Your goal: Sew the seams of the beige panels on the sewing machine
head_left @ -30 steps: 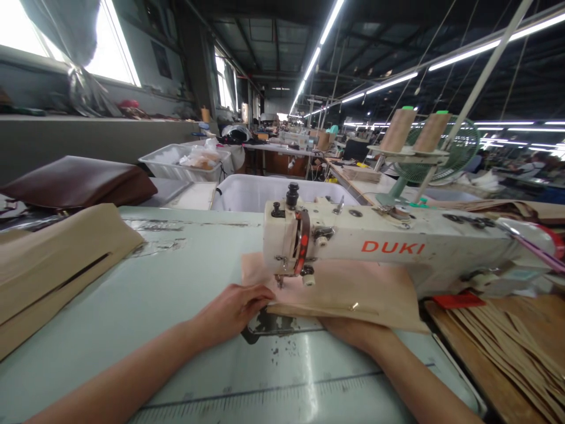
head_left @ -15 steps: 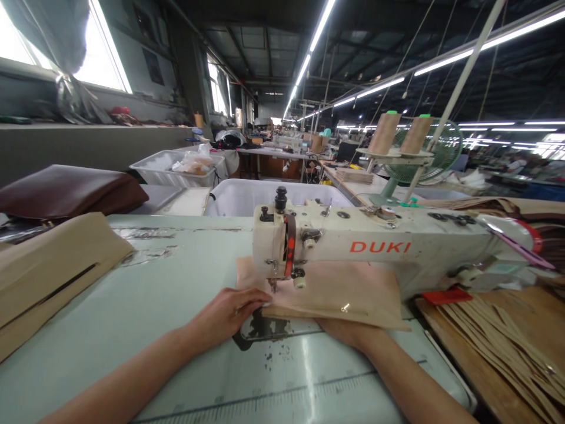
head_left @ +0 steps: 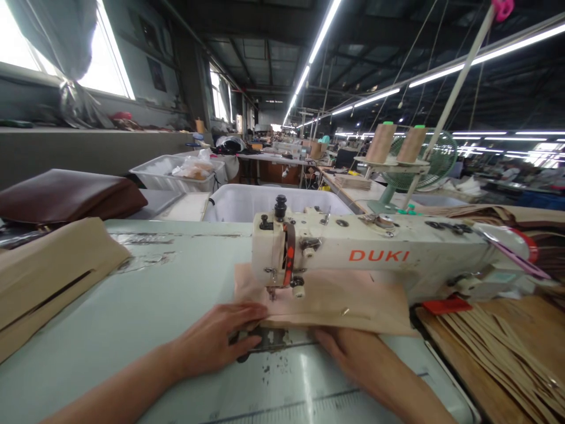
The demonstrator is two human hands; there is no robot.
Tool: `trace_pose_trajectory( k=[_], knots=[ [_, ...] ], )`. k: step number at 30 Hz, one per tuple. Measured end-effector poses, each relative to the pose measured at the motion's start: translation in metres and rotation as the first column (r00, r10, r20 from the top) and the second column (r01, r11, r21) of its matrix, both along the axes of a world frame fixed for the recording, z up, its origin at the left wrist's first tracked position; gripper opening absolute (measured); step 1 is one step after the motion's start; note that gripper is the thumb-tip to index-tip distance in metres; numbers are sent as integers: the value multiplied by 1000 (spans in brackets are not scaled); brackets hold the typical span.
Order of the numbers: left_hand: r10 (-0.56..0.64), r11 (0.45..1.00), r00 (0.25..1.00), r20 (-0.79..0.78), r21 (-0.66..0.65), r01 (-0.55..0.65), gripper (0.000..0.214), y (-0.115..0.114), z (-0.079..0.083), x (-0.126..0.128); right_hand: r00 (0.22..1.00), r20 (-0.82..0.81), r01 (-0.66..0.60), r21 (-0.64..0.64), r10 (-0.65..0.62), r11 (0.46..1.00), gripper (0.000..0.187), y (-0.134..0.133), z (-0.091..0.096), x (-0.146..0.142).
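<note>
A tan leather-like panel (head_left: 353,294) lies under the head of a sewing machine (head_left: 326,244), its folded near edge close to the presser foot (head_left: 272,292). My left hand (head_left: 216,333) rests beside the foot, fingers stretched over the panel's left edge and thumb apart below. At the panel's near edge is my right hand (head_left: 348,347), its fingers hidden beneath the material, so I cannot see whether they grip it. A small metal fitting (head_left: 345,312) shows on the panel.
On the left lie another tan piece with a slit (head_left: 66,277) and a brown leather item (head_left: 66,197). Tan strips (head_left: 498,353) lie on a wooden board at right. A white bin (head_left: 233,200) stands behind the machine; thread cones (head_left: 380,142) stand beyond it.
My left thumb has come away from the fingers and dropped below the panel's edge. My right hand has shifted slightly left along the near edge. The view has tilted a little.
</note>
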State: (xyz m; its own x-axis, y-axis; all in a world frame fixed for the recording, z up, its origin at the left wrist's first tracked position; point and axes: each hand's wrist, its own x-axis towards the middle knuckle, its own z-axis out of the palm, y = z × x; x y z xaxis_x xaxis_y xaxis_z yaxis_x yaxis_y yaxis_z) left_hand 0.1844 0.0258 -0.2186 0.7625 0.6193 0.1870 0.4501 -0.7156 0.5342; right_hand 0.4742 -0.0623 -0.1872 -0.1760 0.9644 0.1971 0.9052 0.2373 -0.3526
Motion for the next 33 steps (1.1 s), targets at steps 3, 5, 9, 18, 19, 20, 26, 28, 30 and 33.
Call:
trace_pose_trajectory(
  k=[3, 5, 9, 18, 19, 20, 26, 28, 30, 33],
  knots=[
    [-91, 987, 994, -60, 129, 98, 42, -7, 1, 0, 999, -34, -22, -56, 20, 998, 46, -27, -1, -26],
    [-62, 969, 992, -111, 230, 87, 46, -12, -1, 1, 997, 21, -72, 23, 71, 997, 41, -29, -13, -44],
    [56, 962, 986, -155, 272, -12, 51, -17, -9, 4, 990, 110, -85, 6, 83, 996, 54, -1, -44, -53],
    [116, 962, 962, -247, 268, -47, 69, -12, -28, 0, 967, 71, -244, -45, 246, 969, 15, 20, 54, 5],
    [111, 962, 962, -248, 269, -41, 69, -12, -28, 0, 982, 78, -178, 127, 169, 976, 26, 23, 84, 11],
    [104, 962, 963, -249, 270, -34, 69, -11, -29, -1, 993, 79, -108, 342, 86, 933, 27, 30, 114, 15],
    [108, 960, 969, -223, 278, -43, 72, -10, -26, -1, 900, 431, -269, 428, 67, 863, 37, 122, 222, 30],
    [116, 957, 969, -219, 284, -50, 71, -11, -26, -1, 872, 490, -235, 399, 11, 886, 38, 141, 224, 34],
    [121, 955, 968, -221, 291, -53, 71, -11, -25, 0, 860, 487, -153, 529, -151, 835, 42, 143, 220, 44],
    [133, 955, 964, -231, 289, -63, 72, -12, -23, 1, 891, 405, -46, 528, -204, 848, 53, 124, 217, 79]
  ],
)
